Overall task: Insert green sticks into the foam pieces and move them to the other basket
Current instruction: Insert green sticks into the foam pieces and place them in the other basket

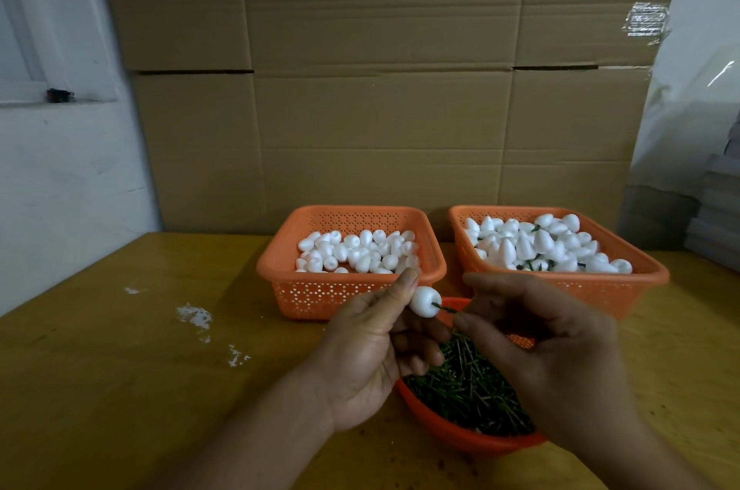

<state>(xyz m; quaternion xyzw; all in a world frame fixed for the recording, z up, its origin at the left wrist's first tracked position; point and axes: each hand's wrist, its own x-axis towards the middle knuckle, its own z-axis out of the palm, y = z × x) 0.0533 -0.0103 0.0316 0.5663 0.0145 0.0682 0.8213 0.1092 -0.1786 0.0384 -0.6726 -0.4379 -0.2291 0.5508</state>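
Just below the middle of the frame my left hand (374, 353) pinches a foam piece (425, 302) between thumb and fingertips, turned so its flat end faces right — that gives the other hand a straight line in. My right hand (552, 349) has thumb and forefinger closed on a green stick (443, 307), whose far tip meets the foam; how deep it sits I cannot tell, but most of the stick shows, so I judge the push is only starting. My left hand's other fingers are curled, and something white shows under them, perhaps a spare foam piece.

Both hands work right above the round orange bowl (460, 437) of loose green sticks (468, 381) at the lower middle, which keeps the reach for a stick short. Behind, at the centre, the left basket (280, 269) holds plain white foam, apparently the supply. The right basket (656, 273) has foam with green bits poking out, so I take it as the drop-off for this piece once the stick is seated.

The yellow table (120, 369) carries white crumbs (196, 315) at left — foam sheds, so I'd press gently and straight. Brown cardboard (380, 89) fills the back.
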